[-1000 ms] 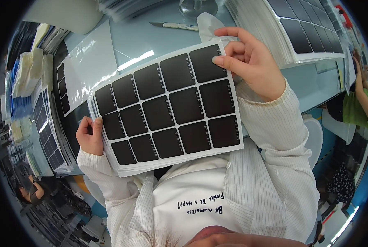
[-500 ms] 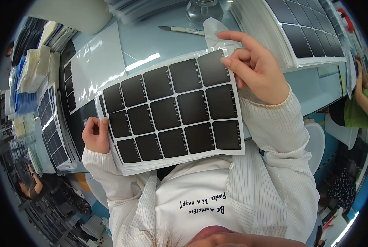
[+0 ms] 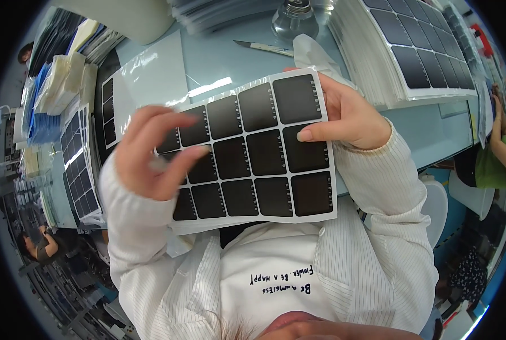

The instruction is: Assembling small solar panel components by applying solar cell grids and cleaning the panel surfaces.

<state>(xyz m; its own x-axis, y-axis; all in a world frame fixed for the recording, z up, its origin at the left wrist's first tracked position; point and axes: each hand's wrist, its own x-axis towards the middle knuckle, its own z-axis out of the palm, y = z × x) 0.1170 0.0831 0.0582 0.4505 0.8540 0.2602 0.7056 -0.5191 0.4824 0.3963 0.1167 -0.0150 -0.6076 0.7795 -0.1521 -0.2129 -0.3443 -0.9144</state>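
Note:
A small stack of white sheets with rows of black rounded squares, like sticker sheets (image 3: 226, 156), is held tilted in front of my chest. My right hand (image 3: 352, 116) grips its right edge, thumb flat on top and fingers behind. Blurred by motion, my left hand (image 3: 151, 150) is over the left part of the sheets, thumb and forefinger apart, with nothing visible between them. Whether it touches the top sheet I cannot tell. A crumpled piece of white film or paper (image 3: 315, 54) lies just beyond my right hand.
A tall stack of similar sheets (image 3: 372, 73) stands at the far right. A craft knife (image 3: 264, 47) and a glass jar (image 3: 295, 21) are at the back. White glossy sheets (image 3: 151, 73) lie at the left, near more stacks (image 3: 77, 164) and bundled packs (image 3: 52, 85).
My left hand has let go of the left edge and risen over the sheets, opening its fingers. My right hand has shifted down the right edge, its thumb further onto the top sheet.

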